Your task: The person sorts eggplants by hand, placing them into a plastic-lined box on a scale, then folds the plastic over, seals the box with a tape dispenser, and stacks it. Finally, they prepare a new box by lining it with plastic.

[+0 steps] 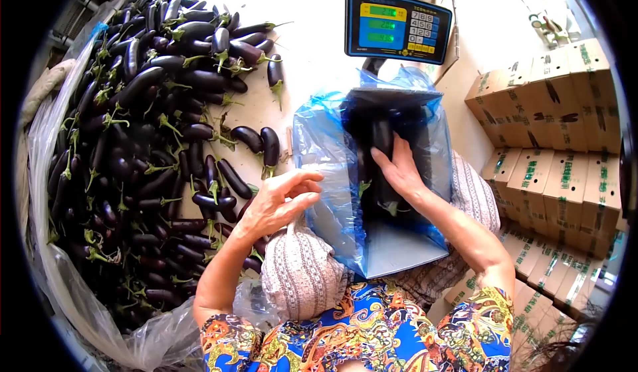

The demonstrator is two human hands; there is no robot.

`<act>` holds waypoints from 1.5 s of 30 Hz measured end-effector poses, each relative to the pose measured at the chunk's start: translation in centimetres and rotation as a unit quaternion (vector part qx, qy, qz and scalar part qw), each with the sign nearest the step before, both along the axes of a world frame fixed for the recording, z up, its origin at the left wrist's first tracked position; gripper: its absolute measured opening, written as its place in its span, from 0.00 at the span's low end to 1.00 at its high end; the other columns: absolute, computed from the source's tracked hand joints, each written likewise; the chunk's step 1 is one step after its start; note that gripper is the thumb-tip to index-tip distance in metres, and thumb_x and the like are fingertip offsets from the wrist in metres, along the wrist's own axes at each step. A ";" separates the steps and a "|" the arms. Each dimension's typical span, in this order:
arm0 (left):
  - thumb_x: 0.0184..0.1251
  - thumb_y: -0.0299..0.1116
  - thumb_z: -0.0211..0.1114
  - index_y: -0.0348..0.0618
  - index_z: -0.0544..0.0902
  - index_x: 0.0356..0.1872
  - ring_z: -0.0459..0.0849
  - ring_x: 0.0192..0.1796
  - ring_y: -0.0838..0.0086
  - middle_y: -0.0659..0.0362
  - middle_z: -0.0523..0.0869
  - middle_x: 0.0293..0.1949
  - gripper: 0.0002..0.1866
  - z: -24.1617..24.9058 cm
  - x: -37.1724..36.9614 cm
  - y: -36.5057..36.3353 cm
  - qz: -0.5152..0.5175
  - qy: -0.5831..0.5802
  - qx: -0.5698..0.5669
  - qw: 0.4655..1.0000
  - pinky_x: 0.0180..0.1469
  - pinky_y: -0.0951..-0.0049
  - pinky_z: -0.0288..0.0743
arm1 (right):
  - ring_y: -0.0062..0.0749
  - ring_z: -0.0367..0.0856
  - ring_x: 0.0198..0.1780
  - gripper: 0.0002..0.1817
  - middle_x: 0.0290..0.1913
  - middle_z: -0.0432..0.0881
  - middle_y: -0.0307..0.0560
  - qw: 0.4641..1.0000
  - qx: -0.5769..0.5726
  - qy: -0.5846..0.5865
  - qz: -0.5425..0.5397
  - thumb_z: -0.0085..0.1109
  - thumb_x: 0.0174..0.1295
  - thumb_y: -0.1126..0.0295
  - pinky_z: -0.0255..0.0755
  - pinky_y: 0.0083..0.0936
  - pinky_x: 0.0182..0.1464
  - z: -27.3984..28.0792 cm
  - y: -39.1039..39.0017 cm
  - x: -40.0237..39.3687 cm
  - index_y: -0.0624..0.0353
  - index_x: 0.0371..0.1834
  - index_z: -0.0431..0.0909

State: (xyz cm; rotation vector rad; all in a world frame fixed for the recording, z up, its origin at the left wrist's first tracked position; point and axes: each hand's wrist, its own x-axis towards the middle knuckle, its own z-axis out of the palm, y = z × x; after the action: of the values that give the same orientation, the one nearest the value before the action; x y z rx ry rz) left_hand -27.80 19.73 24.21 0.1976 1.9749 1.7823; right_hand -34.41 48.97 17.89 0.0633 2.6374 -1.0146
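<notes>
My right hand [403,171] reaches into a box lined with blue plastic film [319,133]. Its thumb and fingers grip the upper part of a long dark eggplant [382,136]. More dark eggplants lie in the box, with a green stem end showing near its lower side, but shadow hides how many. To the left of the box, my left hand [282,199] is held with its fingers loosely bent and the thumb apart. Nothing is in it, and its fingertips are close to the film.
A scale display [397,30] with green lit digits stands behind the box. A large heap of eggplants [146,133] fills the left side, edged by clear plastic sheeting [63,272]. Stacked cardboard boxes [548,116] stand at right. Patterned cloth [302,272] covers my knee.
</notes>
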 end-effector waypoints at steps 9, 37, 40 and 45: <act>0.72 0.25 0.60 0.32 0.78 0.57 0.84 0.42 0.76 0.53 0.86 0.43 0.15 -5.1 4.9 -1.6 0.261 -0.160 0.113 0.945 0.49 0.75 0.79 | 0.64 0.60 0.71 0.41 0.71 0.62 0.70 0.999 -0.017 0.031 -0.010 0.57 0.68 0.52 0.55 0.45 0.74 -2.3 0.3 -1.3 0.71 0.74 0.55; 0.63 0.28 0.58 0.51 0.80 0.52 0.75 0.55 0.60 0.59 0.78 0.51 0.16 -23.2 6.6 -36.6 0.124 0.098 -0.844 0.512 0.51 0.58 0.71 | 0.64 0.74 0.57 0.41 0.57 0.74 0.71 0.983 0.140 0.063 0.104 0.70 0.57 0.63 0.71 0.46 0.58 2.0 0.4 0.4 0.72 0.69 0.61; 0.63 0.27 0.58 0.49 0.78 0.51 0.75 0.55 0.61 0.57 0.78 0.50 0.15 -25.1 6.7 -37.9 0.138 0.118 -0.847 0.499 0.55 0.59 0.69 | 0.65 0.77 0.51 0.39 0.51 0.77 0.73 0.979 0.114 0.116 0.121 0.65 0.63 0.64 0.73 0.46 0.54 3.3 1.1 0.5 0.77 0.70 0.57; 0.66 0.26 0.57 0.47 0.77 0.51 0.74 0.55 0.61 0.56 0.77 0.50 0.13 -24.7 7.3 -38.6 0.113 0.105 -0.846 0.511 0.56 0.60 0.67 | 0.67 0.79 0.49 0.31 0.47 0.79 0.71 0.978 0.086 0.054 0.180 0.63 0.63 0.66 0.76 0.46 0.50 7.6 2.6 0.0 0.75 0.65 0.66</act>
State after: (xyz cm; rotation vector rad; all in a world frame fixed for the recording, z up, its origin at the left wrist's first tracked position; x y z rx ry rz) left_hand -20.51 -18.88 -0.52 -0.5373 2.9246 -0.7931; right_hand -34.45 51.58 25.46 -0.4267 2.6895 -0.6844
